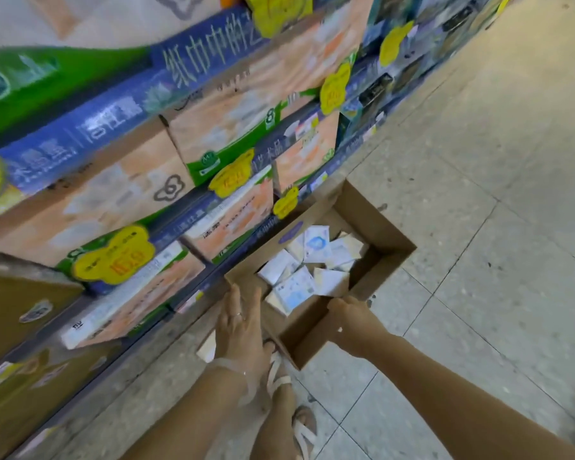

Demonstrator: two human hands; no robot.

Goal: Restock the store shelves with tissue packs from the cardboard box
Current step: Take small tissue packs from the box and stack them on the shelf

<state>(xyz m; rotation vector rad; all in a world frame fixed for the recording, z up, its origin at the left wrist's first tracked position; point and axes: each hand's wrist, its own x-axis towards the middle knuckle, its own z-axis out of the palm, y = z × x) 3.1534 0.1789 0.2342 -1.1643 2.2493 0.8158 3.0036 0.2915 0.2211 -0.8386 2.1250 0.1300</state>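
Blurred shelves, hidden fingertips

The stacked peach-and-green tissue cartons (pixel 213 134) at ten o'clock were motion-blurred, their yellow flower-shaped price tags (pixel 113 257) unreadable. The right hand (pixel 347 308) had its fingertips hidden over the brown cardboard box's (pixel 392 234) near rim. Both forearms ran off the bottom edge.

We see bright, even light, motion blur smearing the shelves (pixel 146 144) at nine o'clock, and wide-angle bending at edges.

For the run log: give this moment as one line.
left hand: open, over box corner | right hand: grips cardboard box near edge | tissue packs: loose inside | box: on floor beside shelves
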